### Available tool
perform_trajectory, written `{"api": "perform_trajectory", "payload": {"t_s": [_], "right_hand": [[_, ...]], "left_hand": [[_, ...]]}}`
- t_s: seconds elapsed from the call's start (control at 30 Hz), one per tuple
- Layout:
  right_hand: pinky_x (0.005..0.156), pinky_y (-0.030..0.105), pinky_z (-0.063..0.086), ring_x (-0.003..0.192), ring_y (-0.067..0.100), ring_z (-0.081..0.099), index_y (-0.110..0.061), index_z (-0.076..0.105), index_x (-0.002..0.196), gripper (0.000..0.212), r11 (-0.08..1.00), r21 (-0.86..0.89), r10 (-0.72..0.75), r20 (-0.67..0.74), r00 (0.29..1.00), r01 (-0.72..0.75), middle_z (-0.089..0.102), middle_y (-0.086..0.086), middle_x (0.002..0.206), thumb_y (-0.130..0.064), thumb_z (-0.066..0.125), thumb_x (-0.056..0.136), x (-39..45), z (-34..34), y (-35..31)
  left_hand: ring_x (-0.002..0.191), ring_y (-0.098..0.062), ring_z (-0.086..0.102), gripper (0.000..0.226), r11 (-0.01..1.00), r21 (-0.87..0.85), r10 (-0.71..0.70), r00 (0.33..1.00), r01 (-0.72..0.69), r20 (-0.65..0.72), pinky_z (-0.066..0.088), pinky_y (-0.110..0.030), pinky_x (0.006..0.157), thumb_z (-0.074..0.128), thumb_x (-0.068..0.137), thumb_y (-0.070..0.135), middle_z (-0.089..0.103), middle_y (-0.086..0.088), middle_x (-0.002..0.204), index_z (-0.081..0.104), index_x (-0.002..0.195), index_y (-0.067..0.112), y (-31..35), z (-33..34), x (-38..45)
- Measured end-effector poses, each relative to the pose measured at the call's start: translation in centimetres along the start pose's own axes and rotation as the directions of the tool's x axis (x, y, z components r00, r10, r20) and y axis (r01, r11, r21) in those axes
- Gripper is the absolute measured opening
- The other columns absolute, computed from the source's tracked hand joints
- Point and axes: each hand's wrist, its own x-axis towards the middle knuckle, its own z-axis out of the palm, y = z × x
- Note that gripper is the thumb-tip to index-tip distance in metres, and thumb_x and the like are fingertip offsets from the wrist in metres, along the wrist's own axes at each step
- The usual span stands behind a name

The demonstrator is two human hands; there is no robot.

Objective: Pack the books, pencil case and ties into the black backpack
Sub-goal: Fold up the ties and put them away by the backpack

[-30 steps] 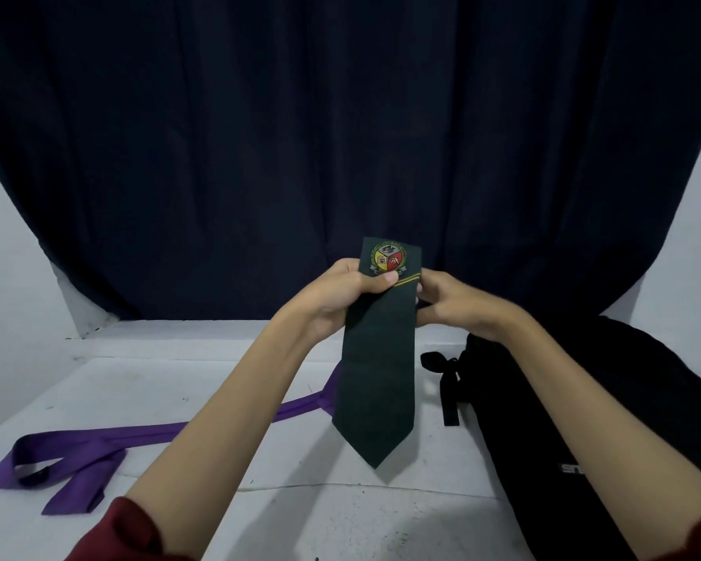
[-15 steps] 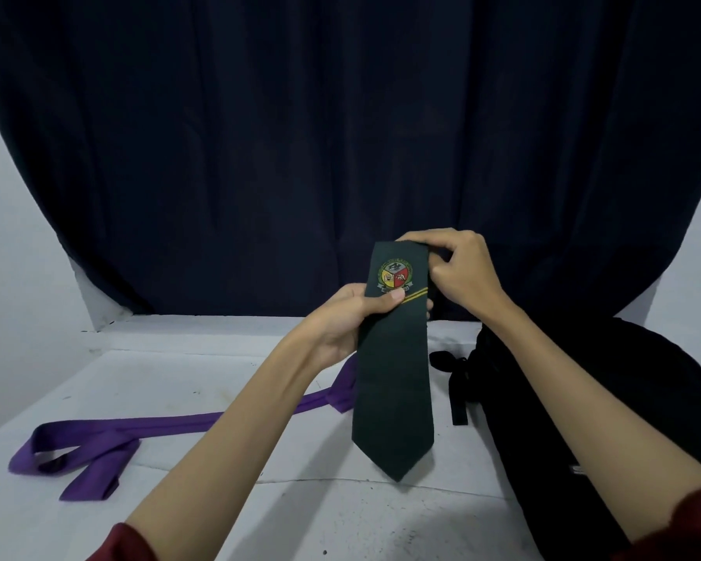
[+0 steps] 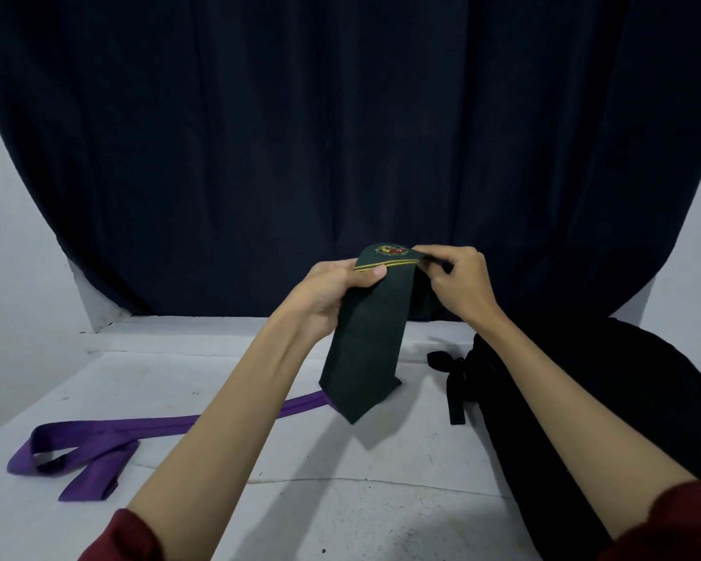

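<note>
Above the white table (image 3: pixel 227 500), left hand (image 3: pixel 332 293) and right hand (image 3: pixel 458 283) each pinch the green tie (image 3: pixel 367 350) hanging between them.

Green tie (image 3: pixel 365 342) between both hands' grip

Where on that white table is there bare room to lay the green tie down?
Bare table lies near the front, between the purple tie and the black backpack. The back left corner is bare too. By the backpack's strap it is crowded.
</note>
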Motion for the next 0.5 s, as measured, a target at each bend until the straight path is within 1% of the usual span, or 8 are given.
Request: {"api": "perform_trajectory", "payload": {"t_s": [0.03, 0.1, 0.17, 0.23, 0.3, 0.33, 0.4, 0.5], "right_hand": [[0.075, 0.004, 0.045, 0.094, 0.005, 0.062, -0.007, 0.073, 0.104, 0.024, 1.000, 0.016, 0.013, 0.013, 1.000, -0.013, 0.072, 0.002, 0.102, 0.001, 0.056, 0.088, -0.2, 0.2, 0.0], [0.074, 0.015, 0.051, 0.089, 0.007, 0.065, -0.007, 0.074, 0.102, 0.022, 0.995, 0.082, 0.044, 0.043, 0.998, -0.048, 0.073, -0.001, 0.095, -0.001, 0.057, 0.089, -0.7, 0.7, -0.3], [0.070, 0.023, 0.055, 0.082, 0.005, 0.068, -0.009, 0.074, 0.098, 0.020, 0.978, 0.182, 0.082, 0.091, 0.992, -0.097, 0.071, -0.009, 0.086, 0.000, 0.059, 0.089, -1.4, 1.3, -0.7], [0.066, 0.021, 0.054, 0.077, 0.001, 0.068, -0.011, 0.073, 0.095, 0.017, 0.943, 0.290, 0.125, 0.153, 0.980, -0.165, 0.070, -0.014, 0.081, 0.001, 0.064, 0.086, -2.0, 1.6, -1.2], [0.063, 0.019, 0.052, 0.073, 0.000, 0.067, -0.010, 0.071, 0.096, 0.016, 0.897, 0.373, 0.163, 0.214, 0.963, -0.235, 0.069, -0.012, 0.079, 0.000, 0.068, 0.083, -2.2, 1.7, -1.7], [0.061, 0.018, 0.052, 0.070, 0.000, 0.067, -0.011, 0.070, 0.095, 0.016, 0.877, 0.398, 0.179, 0.249, 0.952, -0.269, 0.070, -0.012, 0.077, 0.000, 0.067, 0.084, -2.3, 1.6, -1.9], [0.058, 0.018, 0.053, 0.067, 0.001, 0.068, -0.014, 0.068, 0.094, 0.019, 0.843, 0.422, 0.208, 0.314, 0.926, -0.333, 0.070, -0.011, 0.075, 0.003, 0.062, 0.087, -2.4, 1.3, -2.3], [0.061, 0.015, 0.053, 0.071, 0.000, 0.068, -0.012, 0.067, 0.100, 0.023, 0.826, 0.427, 0.228, 0.346, 0.910, -0.369, 0.070, -0.006, 0.084, 0.005, 0.054, 0.091, -2.4, 0.8, -2.7]], "left_hand": [[0.066, -0.015, 0.069, 0.014, 1.000, -0.024, -0.010, 1.000, 0.011, 0.017, 0.057, -0.023, 0.061, 0.061, 0.087, 0.005, 0.072, -0.005, 0.079, 0.070, 0.098, 0.007, 0.2, 0.1, 0.0], [0.068, -0.015, 0.069, 0.011, 0.994, -0.108, -0.017, 0.999, 0.020, 0.034, 0.058, -0.023, 0.063, 0.061, 0.087, 0.007, 0.071, -0.004, 0.081, 0.069, 0.095, 0.010, 0.5, 0.5, 0.1], [0.071, -0.016, 0.068, 0.009, 0.979, -0.204, -0.025, 0.999, 0.030, 0.029, 0.058, -0.027, 0.068, 0.062, 0.088, 0.011, 0.071, -0.003, 0.081, 0.068, 0.093, 0.013, 0.6, 0.9, 0.3], [0.075, -0.017, 0.067, 0.012, 0.974, -0.227, -0.005, 1.000, 0.003, -0.010, 0.057, -0.029, 0.070, 0.065, 0.086, 0.014, 0.070, -0.002, 0.084, 0.066, 0.098, 0.014, 0.5, 1.2, 0.7], [0.071, -0.014, 0.067, 0.013, 0.984, -0.166, 0.044, 0.995, -0.059, -0.095, 0.057, -0.025, 0.061, 0.069, 0.084, 0.016, 0.070, 0.000, 0.082, 0.066, 0.097, 0.015, 0.1, 1.4, 1.0], [0.067, -0.012, 0.067, 0.012, 0.987, -0.131, 0.077, 0.987, -0.096, -0.143, 0.056, -0.023, 0.057, 0.071, 0.082, 0.016, 0.070, 0.001, 0.081, 0.067, 0.094, 0.015, -0.1, 1.4, 1.1], [0.067, -0.011, 0.067, 0.010, 0.982, -0.083, 0.150, 0.968, -0.170, -0.202, 0.056, -0.023, 0.059, 0.073, 0.080, 0.014, 0.070, 0.001, 0.080, 0.069, 0.089, 0.014, -0.4, 1.5, 1.3], [0.069, -0.012, 0.066, 0.010, 0.971, -0.041, 0.220, 0.949, -0.235, -0.224, 0.056, -0.022, 0.062, 0.075, 0.079, 0.012, 0.071, 0.000, 0.079, 0.070, 0.087, 0.013, -0.5, 1.5, 1.3]]}}
